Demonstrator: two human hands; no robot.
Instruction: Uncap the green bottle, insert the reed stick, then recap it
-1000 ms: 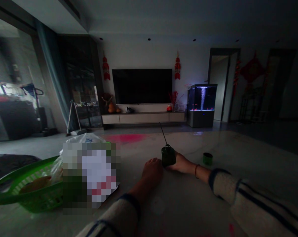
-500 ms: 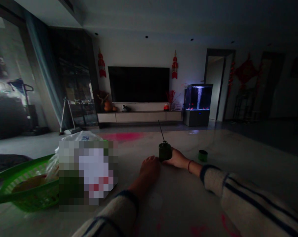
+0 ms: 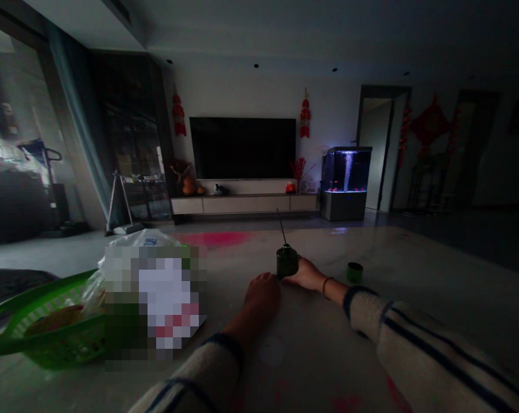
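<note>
My right hand is closed around a small dark green bottle from its right side. The bottle has a pale rim, and a thin dark stick leans up and left out of its mouth. Just left of the bottle's base, my left hand rests on the table with its fingers curled. Its palm side is hidden, so whatever it may hold does not show. To the right of my right hand stands a short green cylinder, dark at its top, apart from both hands.
On the pale table at left is a green basket with a clear plastic bag; a blurred-out patch covers part of it. Beyond the table are a television, a low cabinet and a lit fish tank.
My right wrist and forearm have shifted slightly left. The bottle stays in my right hand, its stick still in it, and my left hand has hardly moved.
</note>
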